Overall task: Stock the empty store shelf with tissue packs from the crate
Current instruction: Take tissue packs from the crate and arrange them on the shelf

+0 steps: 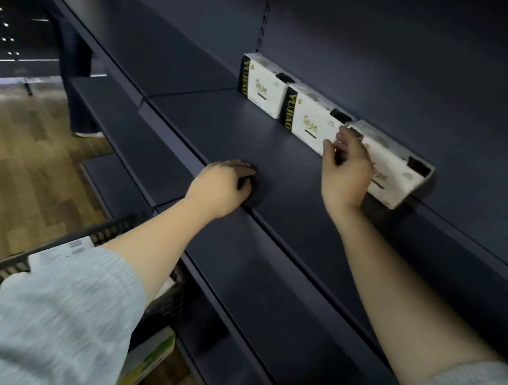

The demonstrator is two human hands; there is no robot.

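Three white tissue packs with black-and-gold ends stand in a row at the back of the dark blue shelf [222,130]: the first pack [264,88], the second pack [312,119] and the third pack [393,178]. My right hand [346,169] lies over the front of the third pack, with fingers and thumb curled on its left end. My left hand [222,186] rests on the shelf near its front edge, fingers loosely curled, holding nothing. The black crate [112,231] sits at lower left, partly hidden by my left sleeve, with a white pack [60,252] showing inside.
Lower shelves [265,290] step out below the stocked one. A green-and-white box [150,356] lies under the crate on the wooden floor [8,160]. Another person's legs [74,71] stand at the far left end of the shelving.
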